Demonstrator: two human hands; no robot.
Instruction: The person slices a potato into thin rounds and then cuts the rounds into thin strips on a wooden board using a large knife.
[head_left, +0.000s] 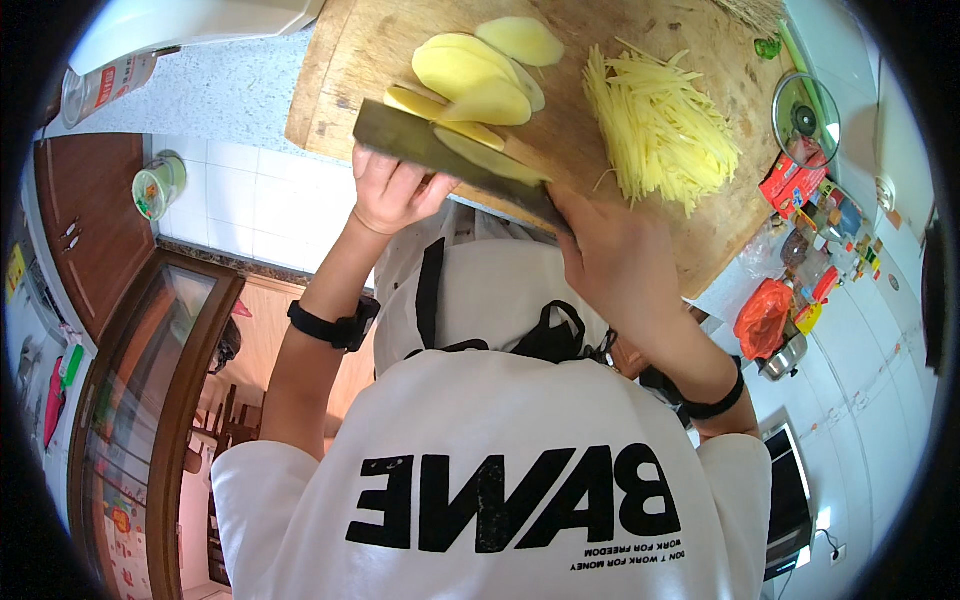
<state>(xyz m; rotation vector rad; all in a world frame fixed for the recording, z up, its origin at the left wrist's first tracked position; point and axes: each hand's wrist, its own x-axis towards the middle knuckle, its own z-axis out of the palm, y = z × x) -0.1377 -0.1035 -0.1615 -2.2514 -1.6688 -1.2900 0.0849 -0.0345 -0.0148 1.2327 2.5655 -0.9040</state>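
Note:
My right hand (619, 251) grips the handle end of a kitchen knife with a broad, dark blade (405, 139). The blade is raised at the near edge of a wooden cutting board (559, 135), and a pale yellow slice (487, 155) lies flat against its face. Close behind the blade is my left hand (394, 191), its fingertips hidden by the metal; whether it pinches anything is unclear. Beyond the knife, overlapping oval slices, apparently potato (469, 71), rest on the board. A heap of thin shreds (664, 135) of the same yellow lies to their right.
A glass lid (806, 120), a red packet (787, 180), an orange-red plastic bag (763, 319) and several jars crowd the right side. At left, a can (109, 86) is on the speckled counter (225, 90). Below it are a green-rimmed tub (159, 186) and a brown-framed door (161, 405).

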